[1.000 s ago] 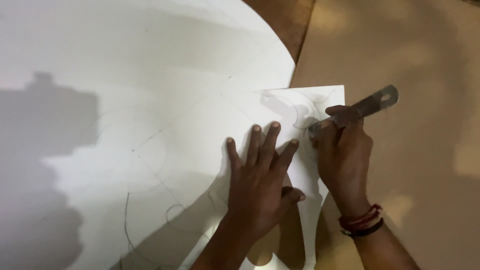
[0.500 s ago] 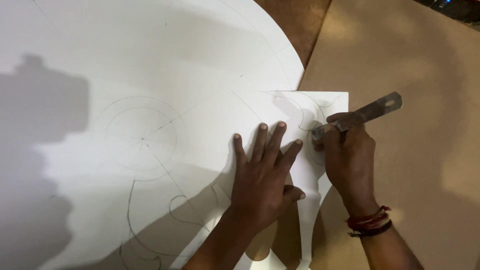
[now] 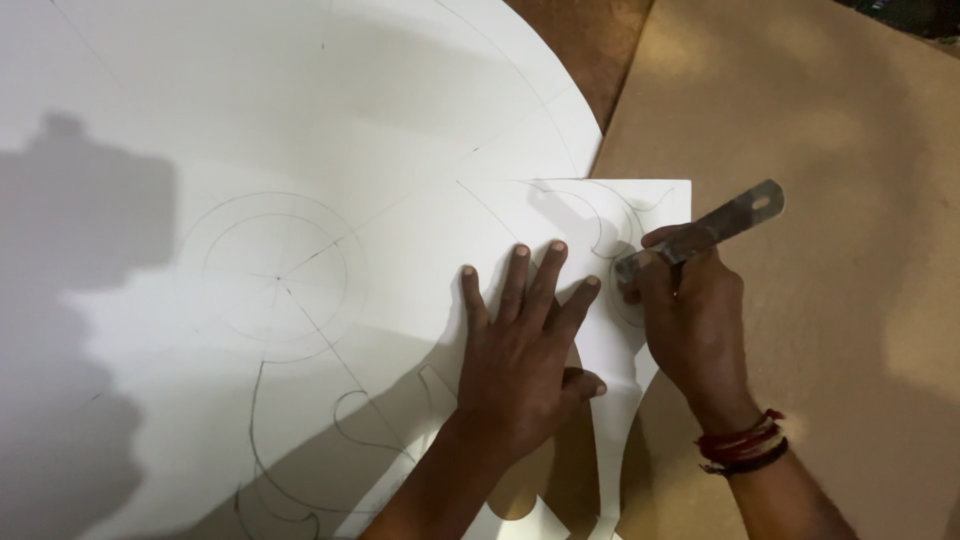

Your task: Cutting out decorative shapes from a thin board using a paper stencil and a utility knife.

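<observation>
A large white board (image 3: 300,150) lies flat, with pencilled circles and curling lines drawn on it. My left hand (image 3: 520,345) presses flat on the board, fingers spread, near its right part. My right hand (image 3: 690,315) grips a flat metal blade (image 3: 715,228), its tip down on the board at a drawn curve near the right edge. Red and dark thread bands circle my right wrist. Below my hands a curved piece of the board is cut away, showing brown beneath.
A tan brown sheet (image 3: 830,300) covers the surface to the right of the board. A darker brown strip (image 3: 580,40) shows at the top between board and sheet. A dark shadow (image 3: 70,300) falls on the board's left side.
The view has drifted so the board and both hands sit slightly lower and to the right. The hands keep the same hold and place on the board.
</observation>
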